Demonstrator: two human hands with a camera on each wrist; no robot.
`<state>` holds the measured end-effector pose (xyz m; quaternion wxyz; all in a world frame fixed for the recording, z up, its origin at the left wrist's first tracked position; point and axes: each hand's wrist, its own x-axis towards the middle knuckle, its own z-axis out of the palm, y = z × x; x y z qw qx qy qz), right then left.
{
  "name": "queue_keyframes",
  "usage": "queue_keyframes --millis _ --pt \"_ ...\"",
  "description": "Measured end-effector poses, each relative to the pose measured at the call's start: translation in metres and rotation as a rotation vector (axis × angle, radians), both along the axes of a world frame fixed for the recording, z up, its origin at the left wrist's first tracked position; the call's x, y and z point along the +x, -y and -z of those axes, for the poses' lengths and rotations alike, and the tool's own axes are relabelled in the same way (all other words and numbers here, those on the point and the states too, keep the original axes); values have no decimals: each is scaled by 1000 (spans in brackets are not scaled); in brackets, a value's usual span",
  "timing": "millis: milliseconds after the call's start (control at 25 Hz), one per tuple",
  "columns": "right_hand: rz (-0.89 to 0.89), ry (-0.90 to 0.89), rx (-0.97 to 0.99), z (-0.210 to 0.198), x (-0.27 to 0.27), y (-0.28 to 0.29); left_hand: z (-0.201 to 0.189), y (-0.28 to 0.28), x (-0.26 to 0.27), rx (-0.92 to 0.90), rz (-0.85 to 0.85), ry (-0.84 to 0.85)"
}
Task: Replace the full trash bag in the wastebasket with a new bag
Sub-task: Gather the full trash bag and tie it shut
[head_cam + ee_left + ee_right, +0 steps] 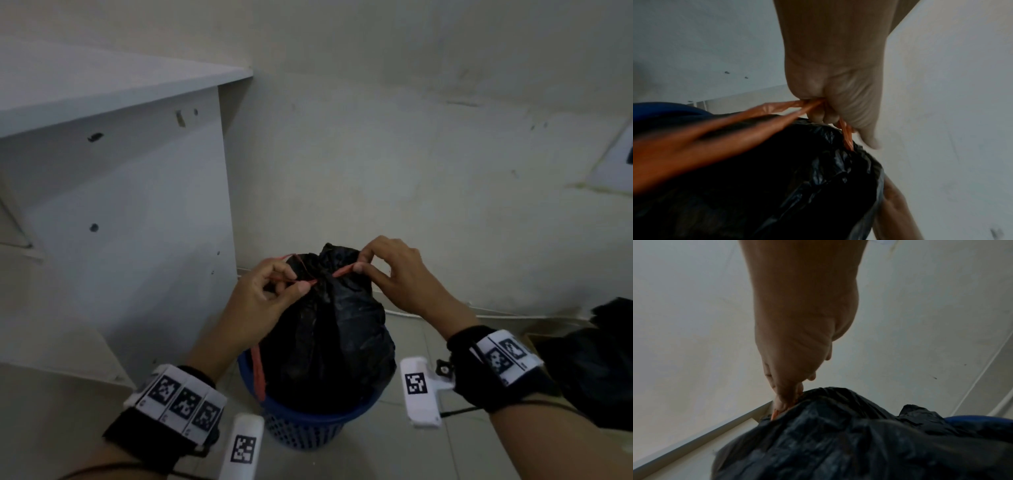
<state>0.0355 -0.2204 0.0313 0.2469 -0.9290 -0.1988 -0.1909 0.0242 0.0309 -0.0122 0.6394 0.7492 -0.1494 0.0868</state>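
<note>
At floor level we've got the full black plastic trash bag (325, 342) sitting in the blue perforated wastebasket (301, 428), neck gathered. Left hand (263, 294) and right hand (394, 274) each pinch the orange drawstring (342, 271) at the top. White cabinet side (137, 222) close on the left; open floor to the right.

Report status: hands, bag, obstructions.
Left hand and right hand pinch red drawstring. Black trash bag cinched, in blue wastebasket. Nothing obstructing.
</note>
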Motion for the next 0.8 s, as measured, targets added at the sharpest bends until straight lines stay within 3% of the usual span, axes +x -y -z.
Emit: queue_keyframes --millis 120,160,240,320,400,520,640,720,800 --pt "-168 -230 185 -12 -13 -12 9 13 -9 152 22 62" --pt "-188 -308 85 -12 -17 -17 12 18 -10 177 -10 108" --pt "-109 -301 -262 -1 -17 -27 13 27 -11 134 -63 178" --pt "-6 -236 -373 12 -12 -37 12 35 -16 70 -102 234" --pt "80 -195 -225 16 -7 -44 15 43 -24 137 -116 247" --pt "164 -245 123 13 -7 -53 30 60 -36 319 -118 90" --pt "53 -451 319 2 -9 -52 32 71 -34 50 -109 -40" --pt "-83 -530 292 -5 -12 -48 26 67 -26 -131 -97 -167" --pt "-149 -446 116 -8 -12 -37 23 62 -14 -207 -85 -288"
